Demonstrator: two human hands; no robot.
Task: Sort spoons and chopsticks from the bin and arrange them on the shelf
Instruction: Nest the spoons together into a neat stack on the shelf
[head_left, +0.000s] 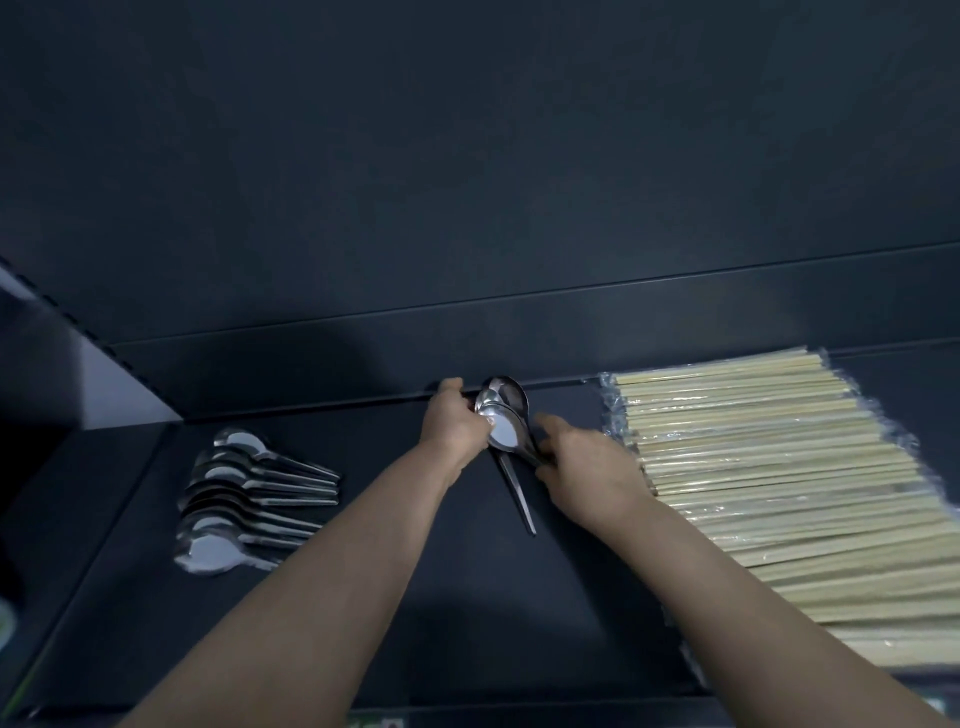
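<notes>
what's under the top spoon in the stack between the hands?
Under the top spoon: nested spoons, bowls showing behind it; one handle reaches onto the shelf. The right hand covers the other handles, so count unknown.

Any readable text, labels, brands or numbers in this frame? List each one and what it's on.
Nothing here is legible.
Wrapped chopsticks: clear wrap, no print visible.
Laid-out spoons: no markings visible.
Held spoons: no markings visible.
Green-and-white patch at the bottom edge: possibly a label, but cut off and too blurred to read.
</notes>
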